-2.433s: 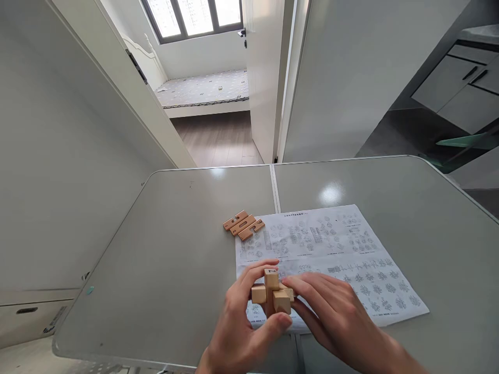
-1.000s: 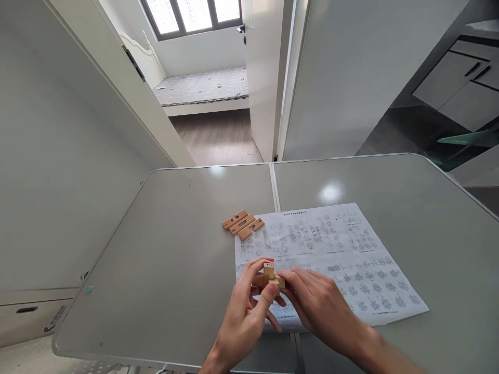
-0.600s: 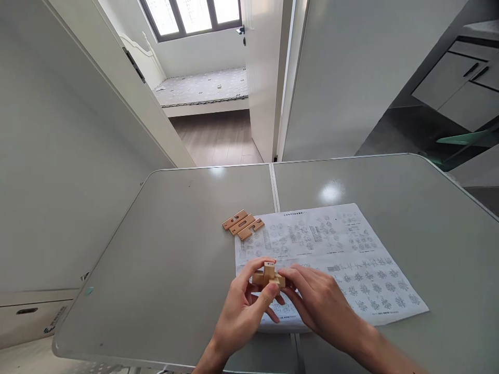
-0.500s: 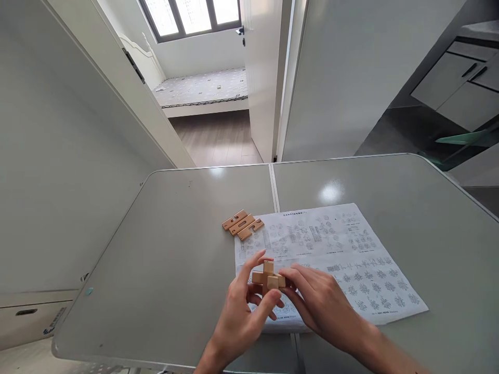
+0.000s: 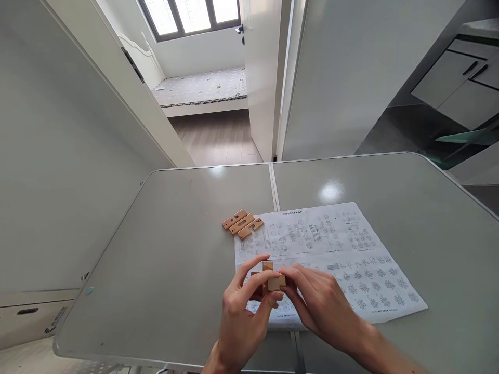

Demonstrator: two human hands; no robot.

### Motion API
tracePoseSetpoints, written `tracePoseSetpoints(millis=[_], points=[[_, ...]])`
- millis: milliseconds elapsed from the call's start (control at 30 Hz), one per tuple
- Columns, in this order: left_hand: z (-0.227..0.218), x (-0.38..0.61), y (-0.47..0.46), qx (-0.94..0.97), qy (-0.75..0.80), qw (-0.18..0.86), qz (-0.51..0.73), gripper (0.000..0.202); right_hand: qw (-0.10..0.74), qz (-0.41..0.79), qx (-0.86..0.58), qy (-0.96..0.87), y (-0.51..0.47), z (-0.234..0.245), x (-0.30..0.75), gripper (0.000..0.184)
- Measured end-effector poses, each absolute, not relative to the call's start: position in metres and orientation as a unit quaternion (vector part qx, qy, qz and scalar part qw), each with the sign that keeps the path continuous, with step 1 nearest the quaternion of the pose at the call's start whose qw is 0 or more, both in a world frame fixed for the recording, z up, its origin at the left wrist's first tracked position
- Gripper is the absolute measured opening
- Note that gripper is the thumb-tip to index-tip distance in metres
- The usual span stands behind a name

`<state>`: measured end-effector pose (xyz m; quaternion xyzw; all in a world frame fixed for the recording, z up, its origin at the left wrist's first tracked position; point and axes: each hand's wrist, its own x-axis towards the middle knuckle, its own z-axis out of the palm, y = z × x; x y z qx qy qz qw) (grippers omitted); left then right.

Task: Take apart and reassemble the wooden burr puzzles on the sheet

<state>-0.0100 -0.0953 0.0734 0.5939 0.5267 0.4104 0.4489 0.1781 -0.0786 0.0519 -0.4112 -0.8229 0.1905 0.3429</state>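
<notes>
Between my hands is a wooden interlocking puzzle (image 5: 274,283), a cross of light wooden blocks, held above the front part of a printed sheet. My left hand (image 5: 249,306) grips it from the left, with the thumb below and fingers over the top and front. From the right, my right hand (image 5: 317,293) pinches the puzzle's right end between thumb and fingers. Fingers cover much of the puzzle. Beyond my left hand lie several flat, notched wooden pieces (image 5: 242,224) side by side with numbers on them, overlapping the sheet's corner.
The large paper sheet (image 5: 374,265) with rows of small diagrams lies on the grey table (image 5: 171,259). A metal seam (image 5: 274,187) runs across the table. Past its far edge are an open door (image 5: 265,78) and a bed (image 5: 202,88).
My left forefinger has moved across the front of the puzzle, covering more of it. The right hand stays almost in place at the right end.
</notes>
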Motion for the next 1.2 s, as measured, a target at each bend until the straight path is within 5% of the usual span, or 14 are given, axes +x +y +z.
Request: tracePoseSetpoints(millis=[167, 267, 367, 500, 1200], points=[[0.076, -0.011, -0.096, 0.607, 0.531, 0.426, 0.41, 0.013, 0.364, 0.192, -0.409, -0.814, -0.082, 0.053, 0.177, 0.015], [0.085, -0.02, -0.093, 0.6, 0.508, 0.497, 0.367, 0.014, 0.351, 0.221, -0.401, -0.817, -0.082, 0.053, 0.18, 0.013], [0.096, -0.028, -0.09, 0.545, 0.498, 0.592, 0.324, 0.042, 0.339, 0.22, -0.395, -0.825, -0.081, 0.052, 0.183, 0.01], [0.099, -0.029, -0.088, 0.505, 0.514, 0.619, 0.312, 0.052, 0.342, 0.173, -0.391, -0.836, -0.08, 0.051, 0.183, 0.012], [0.065, -0.022, -0.08, 0.383, 0.43, 0.716, 0.395, 0.047, 0.335, 0.159, -0.373, -0.85, -0.075, 0.029, 0.178, 0.015]])
